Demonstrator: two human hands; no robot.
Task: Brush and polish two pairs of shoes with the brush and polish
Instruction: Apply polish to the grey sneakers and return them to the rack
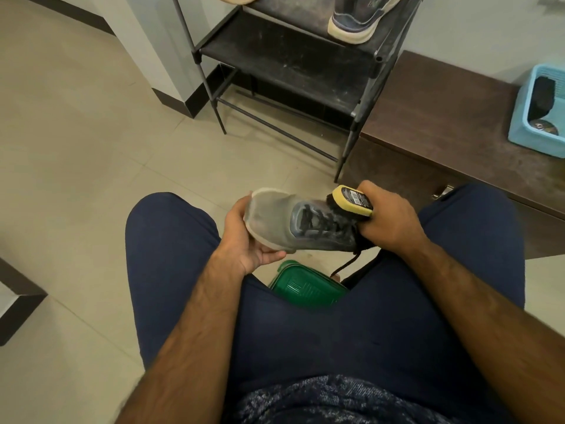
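Observation:
A grey sneaker [284, 223] with black laces and a pale sole is held between my knees. My left hand [244, 240] grips its toe end from below. My right hand [388, 218] grips a yellow-backed shoe brush [351, 201], whose black bristles press on the shoe near its tongue and heel. A black lace hangs down from the shoe. Another dark sneaker [357, 19] stands on the black shoe rack [290, 56] ahead. I cannot make out a polish tin for certain.
A green plastic stool [305, 286] shows between my legs. To the right runs a dark wooden bench [443, 123] carrying a blue basket [538, 111] with dark items inside. Beige floor tiles spread to the left.

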